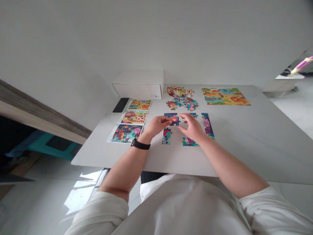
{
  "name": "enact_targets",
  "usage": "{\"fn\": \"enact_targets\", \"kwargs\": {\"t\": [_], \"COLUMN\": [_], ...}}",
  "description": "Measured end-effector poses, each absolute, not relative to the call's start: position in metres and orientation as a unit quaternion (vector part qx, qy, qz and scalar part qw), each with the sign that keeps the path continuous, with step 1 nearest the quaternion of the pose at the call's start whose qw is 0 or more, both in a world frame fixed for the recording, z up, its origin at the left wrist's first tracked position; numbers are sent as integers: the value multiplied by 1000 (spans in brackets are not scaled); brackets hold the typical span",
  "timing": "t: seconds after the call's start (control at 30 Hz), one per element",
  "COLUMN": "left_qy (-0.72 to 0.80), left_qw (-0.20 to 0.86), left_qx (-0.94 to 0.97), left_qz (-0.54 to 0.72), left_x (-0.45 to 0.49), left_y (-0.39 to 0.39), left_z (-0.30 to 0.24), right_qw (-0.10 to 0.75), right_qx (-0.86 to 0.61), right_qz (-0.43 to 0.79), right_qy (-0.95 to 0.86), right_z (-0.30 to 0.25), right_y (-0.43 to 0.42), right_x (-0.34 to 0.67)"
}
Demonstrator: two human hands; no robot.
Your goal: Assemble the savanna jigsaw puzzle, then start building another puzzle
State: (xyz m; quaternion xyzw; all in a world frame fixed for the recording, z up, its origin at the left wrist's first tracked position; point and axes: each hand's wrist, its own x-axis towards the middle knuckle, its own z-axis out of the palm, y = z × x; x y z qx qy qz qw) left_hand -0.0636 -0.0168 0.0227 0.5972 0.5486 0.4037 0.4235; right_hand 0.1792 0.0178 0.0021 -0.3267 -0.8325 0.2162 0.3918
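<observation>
My left hand [158, 126], with a black watch on its wrist, pinches the left part of a dark blue jigsaw puzzle piece [174, 121] with a red figure on it. To the right, my right hand [192, 128] has its thumb and forefinger spread around that piece's right side, holding nothing that I can see. Just below my left fingers lies a joined puzzle strip [166, 137] in teal and red. A purple and green strip [188, 142] is partly covered by my right hand. Beyond my right wrist lies a purple strip [207, 124].
Two heaps of loose puzzle pieces [184, 102] lie behind my hands. An assembled animal puzzle [225, 96] is at the back right. On the left are picture sheets [134, 117], a phone [121, 105] and a white box [138, 89] against the wall.
</observation>
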Motion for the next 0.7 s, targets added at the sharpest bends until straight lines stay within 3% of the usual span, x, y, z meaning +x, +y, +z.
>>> {"fn": "enact_targets", "kwargs": {"t": [0.37, 0.6, 0.7], "left_qy": [536, 595, 609], "left_qw": [411, 147, 102], "left_qx": [627, 712, 716], "left_qz": [388, 343, 326], "left_x": [-65, -92, -106], "left_y": [-14, -22, -22], "left_z": [20, 32, 32], "right_qw": [372, 346, 329], "right_qx": [-308, -327, -325], "right_qz": [150, 166, 177], "right_qy": [-863, -864, -869], "right_z": [15, 7, 2], "right_y": [12, 18, 19], "right_x": [180, 181, 181]}}
